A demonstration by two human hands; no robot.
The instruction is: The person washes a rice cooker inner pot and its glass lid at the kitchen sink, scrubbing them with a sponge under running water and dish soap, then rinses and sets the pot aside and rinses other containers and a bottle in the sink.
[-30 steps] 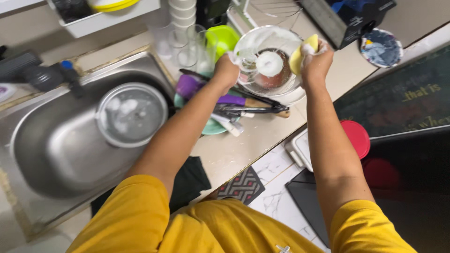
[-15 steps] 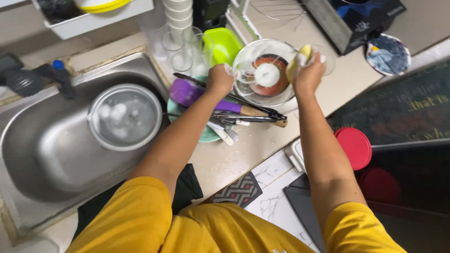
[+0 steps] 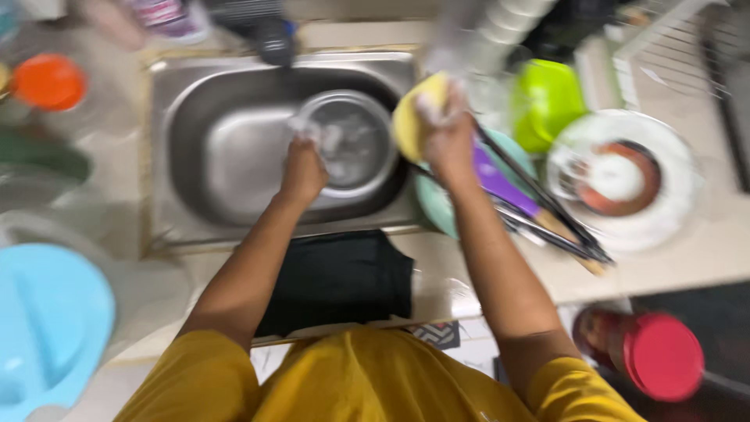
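Observation:
The view is motion-blurred. My left hand (image 3: 303, 168) reaches into the steel sink (image 3: 226, 148) and closes on the left rim of a round metal pot (image 3: 351, 144) that has soap suds in it. Over the pot's right edge, my soapy right hand (image 3: 449, 129) grips a yellow sponge (image 3: 410, 117). The sudsy glass lid with a white knob (image 3: 621, 180) lies on the counter at the right, on top of a dish, with neither hand on it.
A teal plate (image 3: 436, 205) with a purple-handled utensil (image 3: 500, 176) and dark tongs sits right of the sink. Behind it are a lime green bowl (image 3: 547, 101) and stacked cups (image 3: 500, 31). A black cloth (image 3: 340, 277) hangs at the front edge. A red lid (image 3: 664, 355) lies low right and a light blue basin (image 3: 47, 320) low left.
The view swung left toward the sink. Both hands left the glass lid, which now rests on the counter. The left hand went to the pot; the right still carries the sponge.

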